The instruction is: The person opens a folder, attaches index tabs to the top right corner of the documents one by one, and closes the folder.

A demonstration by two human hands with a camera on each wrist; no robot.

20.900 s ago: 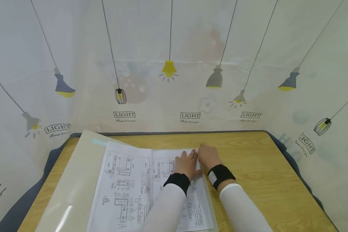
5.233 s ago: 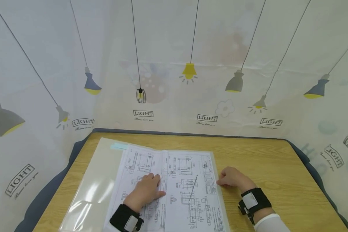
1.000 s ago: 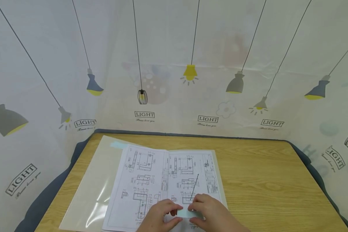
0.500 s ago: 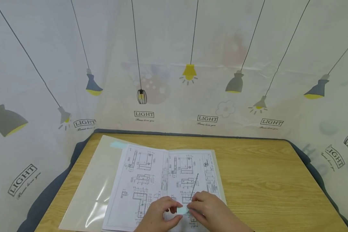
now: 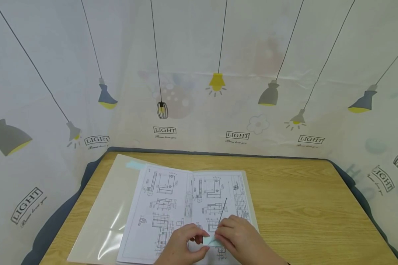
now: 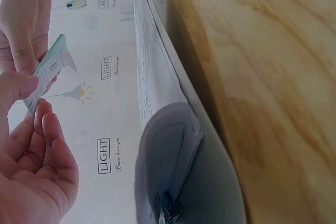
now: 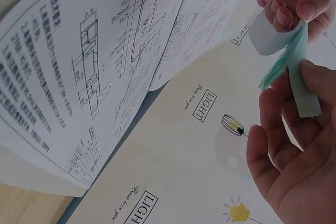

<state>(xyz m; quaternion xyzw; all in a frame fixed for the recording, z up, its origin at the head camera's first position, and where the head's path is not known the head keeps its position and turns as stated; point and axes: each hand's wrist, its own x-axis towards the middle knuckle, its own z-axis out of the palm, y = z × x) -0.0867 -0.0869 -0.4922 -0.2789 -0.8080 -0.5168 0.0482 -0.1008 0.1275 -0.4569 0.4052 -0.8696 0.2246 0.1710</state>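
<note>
Both hands meet above the lower part of the right-hand drawing page (image 5: pixel 232 184). My left hand (image 5: pixel 182 244) pinches a small pale blue-green sticky note pad (image 5: pixel 206 240) between thumb and fingers. Printed backing shows on the pad (image 6: pixel 51 69) in the left wrist view. My right hand (image 5: pixel 240 239) grips a sheet at the pad's right side. In the right wrist view that pale sheet (image 7: pixel 303 95) bends away from the pad's fanned edges, under the right thumb. Part of the pad is hidden behind fingers.
The open beige folder (image 5: pixel 99 206) lies on the wooden table (image 5: pixel 302 206), with a left-hand drawing page (image 5: pixel 152 206) and a light blue strip (image 5: pixel 135 165) at its top. A thin dark stick (image 5: pixel 222 209) lies on the right page. A metal clip (image 6: pixel 169 211) shows in the folder.
Earlier, the left hand rested on the left page and the right at the folder's edge; both then came together on the pad. Over the last second, the right fingers shifted and the sheet lifted.
</note>
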